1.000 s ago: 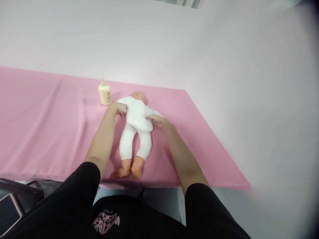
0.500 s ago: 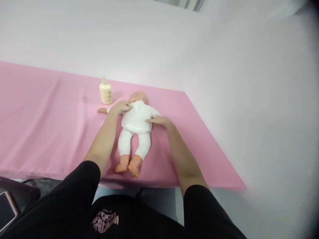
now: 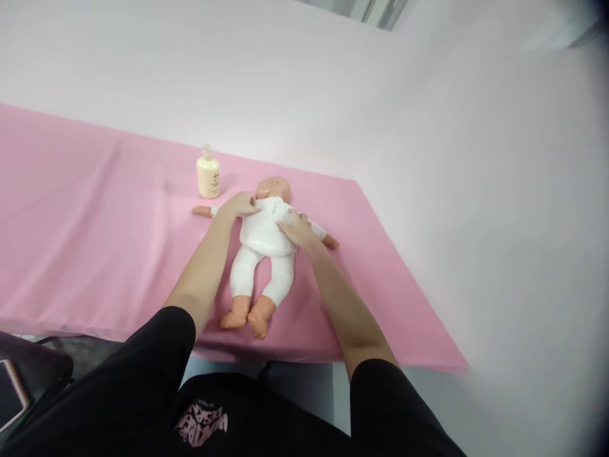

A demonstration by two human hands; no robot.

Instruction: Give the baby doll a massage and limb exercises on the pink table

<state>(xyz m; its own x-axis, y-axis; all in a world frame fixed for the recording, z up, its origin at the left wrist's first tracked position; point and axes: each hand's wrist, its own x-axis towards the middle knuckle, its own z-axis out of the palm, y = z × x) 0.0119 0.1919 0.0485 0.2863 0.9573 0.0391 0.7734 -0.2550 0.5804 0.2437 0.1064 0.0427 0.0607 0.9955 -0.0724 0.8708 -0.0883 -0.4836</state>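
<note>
From the head camera I see the baby doll (image 3: 264, 244) lying face up on the pink-covered surface (image 3: 95, 241), head away from me, feet toward the near edge. My left hand (image 3: 239, 204) lies flat on the doll's shoulder nearest the lotion bottle (image 3: 208, 177), fingers spread and relaxed, clasping nothing. My right hand (image 3: 294, 230) rests on the doll's chest and other side, fingers likewise laid open on the white suit, pressing rather than gripping. The doll's arms stick out to either side from under my hands.

I judge the doll to be light, with a soft stuffed body in the white cloth and harder moulded head, hands and feet. The cloth looks likely to slide a little on the sheet. The trunk under the arms seems the surest place to take hold; the limbs would flop. A phone (image 3: 9, 397) sits at the lower left corner.
</note>
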